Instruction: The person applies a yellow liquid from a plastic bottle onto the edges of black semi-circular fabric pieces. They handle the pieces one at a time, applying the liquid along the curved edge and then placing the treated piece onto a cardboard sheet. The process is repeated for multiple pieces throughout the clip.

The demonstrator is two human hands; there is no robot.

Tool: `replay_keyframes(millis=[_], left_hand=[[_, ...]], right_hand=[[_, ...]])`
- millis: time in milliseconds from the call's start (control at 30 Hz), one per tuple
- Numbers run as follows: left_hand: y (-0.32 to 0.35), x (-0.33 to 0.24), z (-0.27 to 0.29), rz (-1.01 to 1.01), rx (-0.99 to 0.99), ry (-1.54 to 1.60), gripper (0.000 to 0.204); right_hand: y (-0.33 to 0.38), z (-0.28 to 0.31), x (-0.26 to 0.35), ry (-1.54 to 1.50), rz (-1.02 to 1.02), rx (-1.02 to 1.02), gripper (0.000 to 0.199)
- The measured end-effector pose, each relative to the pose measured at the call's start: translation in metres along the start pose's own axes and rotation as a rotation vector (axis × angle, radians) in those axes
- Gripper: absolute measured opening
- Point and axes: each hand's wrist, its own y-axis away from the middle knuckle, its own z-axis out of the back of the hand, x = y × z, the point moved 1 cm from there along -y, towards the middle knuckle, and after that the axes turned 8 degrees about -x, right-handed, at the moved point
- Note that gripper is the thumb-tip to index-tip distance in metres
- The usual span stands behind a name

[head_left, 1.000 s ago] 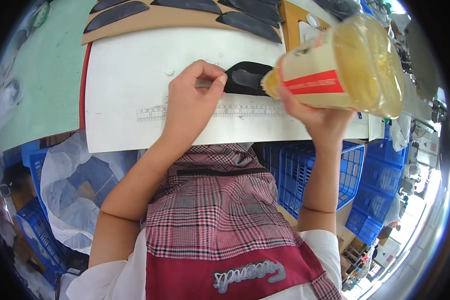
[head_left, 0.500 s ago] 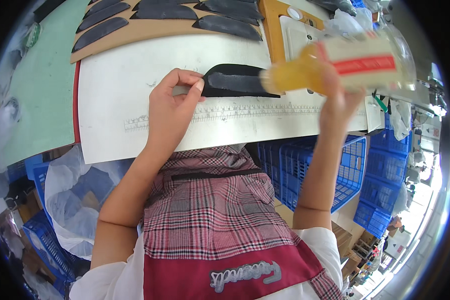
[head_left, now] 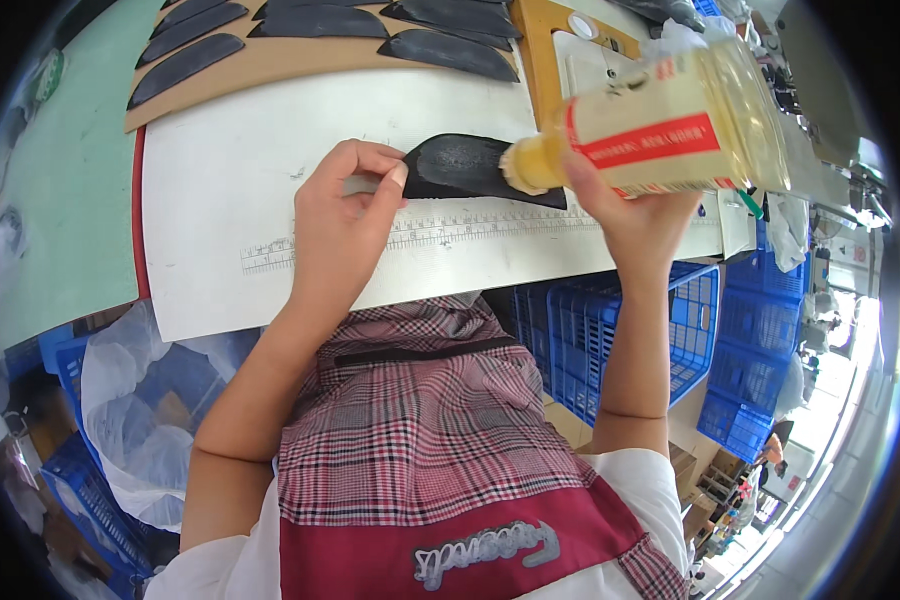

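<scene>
A black curved flat piece (head_left: 460, 165) lies over the white work surface, its middle coated with a greyish wet-looking film. My left hand (head_left: 355, 195) pinches its left tip between thumb and fingers. In my right hand (head_left: 635, 215) is a clear bottle (head_left: 660, 120) of yellowish liquid with a cream and red label, tipped on its side. Its crusted pale mouth (head_left: 522, 168) rests on or just over the right part of the black piece; contact cannot be made out for certain.
Several similar dark pieces (head_left: 315, 22) lie on a brown board (head_left: 270, 68) at the back. A printed ruler scale (head_left: 450, 232) runs along the white surface (head_left: 230, 180). Blue crates (head_left: 690, 320) stand below at the right, and a plastic-lined bin (head_left: 120, 390) at the left.
The bottle has swung a little left and lower, its mouth now farther in over the black piece. The coated film has spread wider across the piece. My left hand keeps its pinch.
</scene>
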Motion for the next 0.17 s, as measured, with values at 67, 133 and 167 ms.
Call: replay_keyframes(millis=[67, 133, 167], left_hand=[[0.000, 0.000, 0.000, 0.005, -0.005, -0.002, 0.005], [-0.001, 0.001, 0.000, 0.012, -0.013, -0.007, 0.005], [-0.001, 0.000, -0.002, 0.009, -0.005, -0.011, 0.005]], right_hand=[[0.007, 0.017, -0.009, 0.122, -0.007, -0.027, 0.036], [0.008, 0.031, -0.014, 0.223, -0.079, -0.005, 0.036], [0.008, 0.038, -0.016, 0.273, -0.115, 0.003, 0.035]])
